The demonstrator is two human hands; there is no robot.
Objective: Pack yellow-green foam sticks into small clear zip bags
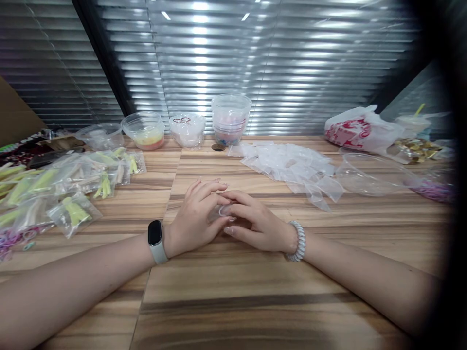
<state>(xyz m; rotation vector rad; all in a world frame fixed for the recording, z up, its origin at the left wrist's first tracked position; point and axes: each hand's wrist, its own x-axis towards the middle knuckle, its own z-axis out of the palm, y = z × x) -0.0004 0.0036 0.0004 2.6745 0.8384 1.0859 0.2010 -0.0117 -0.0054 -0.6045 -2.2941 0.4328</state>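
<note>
My left hand [202, 210] and my right hand [260, 221] meet over the middle of the wooden table, fingers curled toward each other. Between their fingertips is a small piece of clear plastic [216, 212] with a whitish, ring-like curve [223, 210]. Fingers cover most of it, so its exact kind cannot be made out. Both hands appear closed on it. Beyond my right hand lies a loose pile of small frosted plastic bags [288, 163]. To the left, several clear zip bags [75, 210] hold yellow-green and pale bundles.
Along the back stand a tub with yellow and red contents [143, 131], a white bundle in plastic [187, 130] and stacked clear tubs [231, 119]. At right are a white-and-red carrier bag [359, 129], a clear container [372, 175] and purple bands [434, 188]. Blinds [219, 58] rise behind.
</note>
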